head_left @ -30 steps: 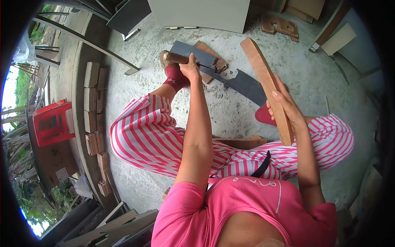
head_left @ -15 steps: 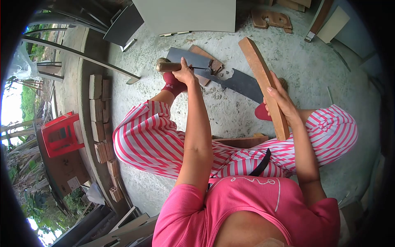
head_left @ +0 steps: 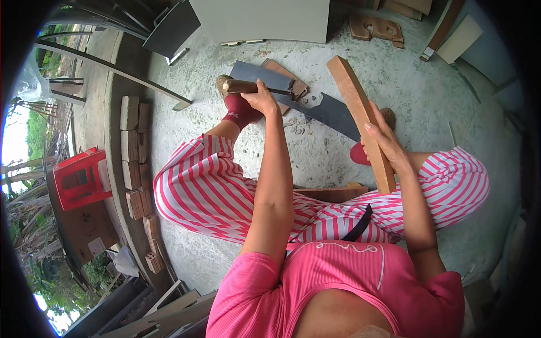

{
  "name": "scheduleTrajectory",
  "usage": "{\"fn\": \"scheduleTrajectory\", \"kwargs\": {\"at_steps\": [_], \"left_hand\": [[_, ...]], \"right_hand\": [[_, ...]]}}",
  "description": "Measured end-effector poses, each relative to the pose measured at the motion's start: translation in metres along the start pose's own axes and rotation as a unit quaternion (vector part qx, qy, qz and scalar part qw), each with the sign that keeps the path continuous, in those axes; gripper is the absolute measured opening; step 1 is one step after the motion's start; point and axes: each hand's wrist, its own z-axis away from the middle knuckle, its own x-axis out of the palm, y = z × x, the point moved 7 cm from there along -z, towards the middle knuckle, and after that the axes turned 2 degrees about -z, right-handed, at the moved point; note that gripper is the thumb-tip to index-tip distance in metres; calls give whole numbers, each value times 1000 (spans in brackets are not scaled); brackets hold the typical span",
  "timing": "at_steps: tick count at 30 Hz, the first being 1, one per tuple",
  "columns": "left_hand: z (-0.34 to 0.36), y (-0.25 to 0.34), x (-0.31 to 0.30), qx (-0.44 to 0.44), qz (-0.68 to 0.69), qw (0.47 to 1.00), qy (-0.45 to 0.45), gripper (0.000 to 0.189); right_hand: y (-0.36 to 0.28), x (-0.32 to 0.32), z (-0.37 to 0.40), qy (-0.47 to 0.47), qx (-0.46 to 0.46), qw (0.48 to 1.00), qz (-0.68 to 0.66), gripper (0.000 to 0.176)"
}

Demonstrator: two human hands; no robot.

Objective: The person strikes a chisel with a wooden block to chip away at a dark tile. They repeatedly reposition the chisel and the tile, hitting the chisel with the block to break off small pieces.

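- Left hand (head_left: pixel 260 94): fingers wrapped round one wooden-handled tool (head_left: pixel 241 86), held low over the left foot, with its thin metal end pointing right.
- Right hand (head_left: pixel 384 143): fingers clasp one wooden bar (head_left: pixel 352 84), tilted, top end up and clear of the floor.
- One dark grey board (head_left: pixel 332 112) lies on the concrete floor (head_left: pixel 417 96) between the hands.
- Bare floor is open to the right of the bar.
- The left floor edge is lined with bricks (head_left: pixel 131 146), with one red stool (head_left: pixel 79 179) beyond it.
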Motion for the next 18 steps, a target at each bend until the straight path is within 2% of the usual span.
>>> {"fn": "scheduleTrajectory", "kwargs": {"at_steps": [5,9,11,13,14,16,17,18], "left_hand": [[1,-7,1,15,-14,1000,-5,53],[4,-8,7,105,-48,993,-6,49],[18,3,7,134,-65,989,-5,48],[35,20,8,147,-99,984,-5,54],[45,33,8,132,-66,989,-22,53],[53,44,6,144,-69,987,-11,53],[55,49,4,157,-72,985,-2,53],[55,46,6,149,-53,987,-38,55]], "right_hand": [[-3,1,1,0,-26,999,27,85],[-48,12,-8,12,-70,989,132,87],[-105,23,-11,28,-209,959,187,89],[-164,42,-4,17,-275,946,168,85],[-182,52,-4,14,-277,946,170,85],[-226,70,10,61,-432,878,196,84],[-235,79,10,57,-433,878,198,84],[-240,95,6,12,-416,876,244,84]]}}
